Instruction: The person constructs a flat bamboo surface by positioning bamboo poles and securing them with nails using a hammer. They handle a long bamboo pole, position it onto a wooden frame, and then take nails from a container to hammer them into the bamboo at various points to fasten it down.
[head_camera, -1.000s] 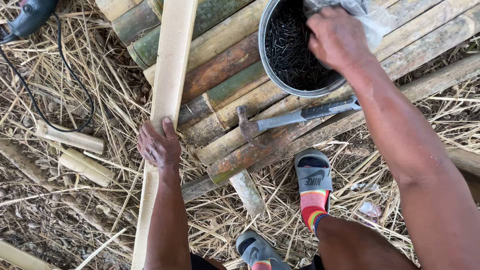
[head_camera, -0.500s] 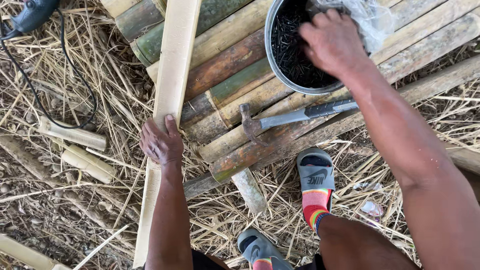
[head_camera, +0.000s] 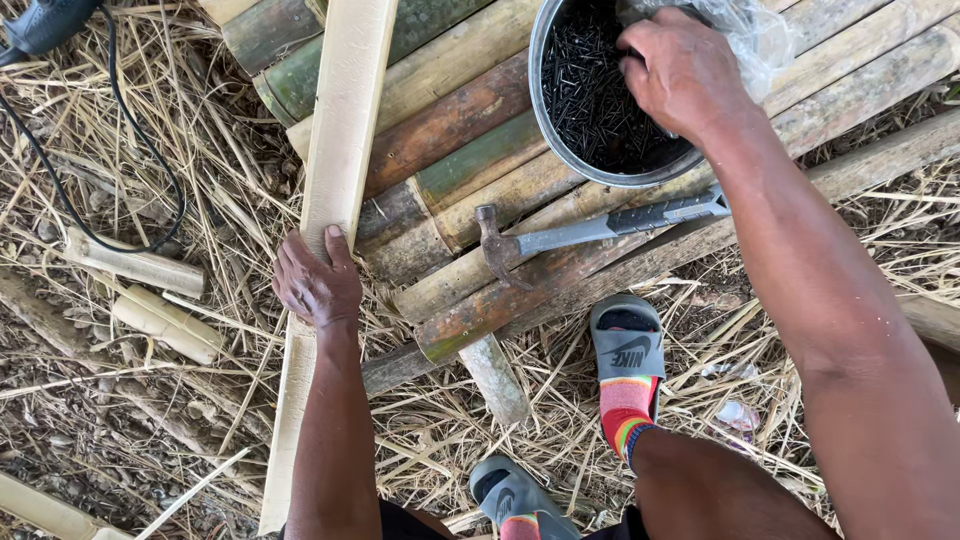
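My left hand presses flat on a long pale bamboo slat that lies across a row of bamboo poles. My right hand reaches into a grey metal bucket holding dark nails, fingers curled among them; whether it grips any is hidden. A claw hammer with a grey handle lies on the poles just below the bucket, touched by neither hand.
Dry straw covers the ground. A black cable runs from a power tool at top left. Short bamboo offcuts lie at the left. My feet in grey sandals stand near the poles' ends. Clear plastic hangs over the bucket.
My right hand has dipped lower into the bucket of nails. The left hand stays on the slat, which has barely shifted.
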